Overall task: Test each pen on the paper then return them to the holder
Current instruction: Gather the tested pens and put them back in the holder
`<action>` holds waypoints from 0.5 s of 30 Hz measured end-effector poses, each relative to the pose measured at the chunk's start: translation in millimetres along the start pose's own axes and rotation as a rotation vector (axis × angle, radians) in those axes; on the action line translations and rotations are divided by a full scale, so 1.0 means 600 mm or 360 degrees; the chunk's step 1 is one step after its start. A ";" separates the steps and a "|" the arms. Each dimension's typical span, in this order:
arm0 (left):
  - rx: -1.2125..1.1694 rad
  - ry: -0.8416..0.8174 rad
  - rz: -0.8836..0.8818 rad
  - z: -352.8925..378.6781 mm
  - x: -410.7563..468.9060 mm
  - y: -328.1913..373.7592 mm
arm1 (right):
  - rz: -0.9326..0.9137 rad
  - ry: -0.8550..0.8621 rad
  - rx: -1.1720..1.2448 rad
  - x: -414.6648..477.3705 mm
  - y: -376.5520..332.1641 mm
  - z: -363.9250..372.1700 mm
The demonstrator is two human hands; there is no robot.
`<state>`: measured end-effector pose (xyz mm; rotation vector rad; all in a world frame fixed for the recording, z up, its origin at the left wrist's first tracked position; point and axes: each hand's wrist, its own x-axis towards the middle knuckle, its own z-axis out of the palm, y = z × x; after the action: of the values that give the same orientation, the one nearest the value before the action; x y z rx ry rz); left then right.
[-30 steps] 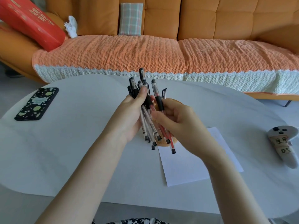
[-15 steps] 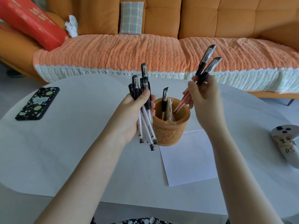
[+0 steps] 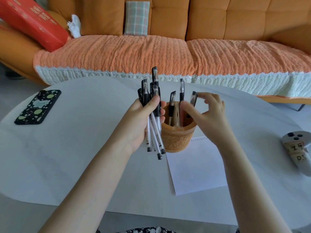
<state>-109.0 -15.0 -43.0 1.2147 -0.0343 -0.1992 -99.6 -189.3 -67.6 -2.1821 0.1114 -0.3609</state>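
A carved tan pen holder (image 3: 176, 140) stands on the white table, at the far left corner of a white sheet of paper (image 3: 196, 165). My left hand (image 3: 143, 120) is closed around a bundle of several black-capped pens (image 3: 154, 115), held upright just left of the holder. Three capped pens (image 3: 181, 91) stand inside the holder. My right hand (image 3: 208, 116) hovers over the holder's right rim with fingers spread, touching or just off the rightmost pen's cap (image 3: 193, 98).
A black phone with green dots (image 3: 37, 106) lies at the table's far left. A grey controller with taped labels (image 3: 299, 150) rests at the right edge. An orange sofa (image 3: 168, 52) with a red box (image 3: 32, 21) sits behind the table.
My right hand took two pens out of the left hand's bundle, carried them right and lowered them into the holder; its fingers have opened. The left hand stayed in place.
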 end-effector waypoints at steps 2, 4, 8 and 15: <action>-0.0007 -0.0034 -0.0002 0.001 -0.003 0.001 | -0.0065 0.0299 0.0132 -0.003 -0.015 -0.009; -0.0001 -0.0069 -0.0009 0.003 -0.005 0.001 | -0.0195 0.0435 0.0302 -0.007 -0.039 -0.021; 0.0049 -0.0167 0.0042 0.015 -0.009 0.003 | -0.0185 0.0002 0.0542 -0.023 -0.092 -0.011; 0.0152 -0.0210 0.0067 0.013 -0.016 -0.005 | -0.0022 -0.0237 0.0730 -0.035 -0.103 0.008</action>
<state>-120.0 -21.3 -42.2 1.2934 -0.1858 -0.2429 -121.3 -144.3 -25.2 -1.7482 -0.0651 -0.2052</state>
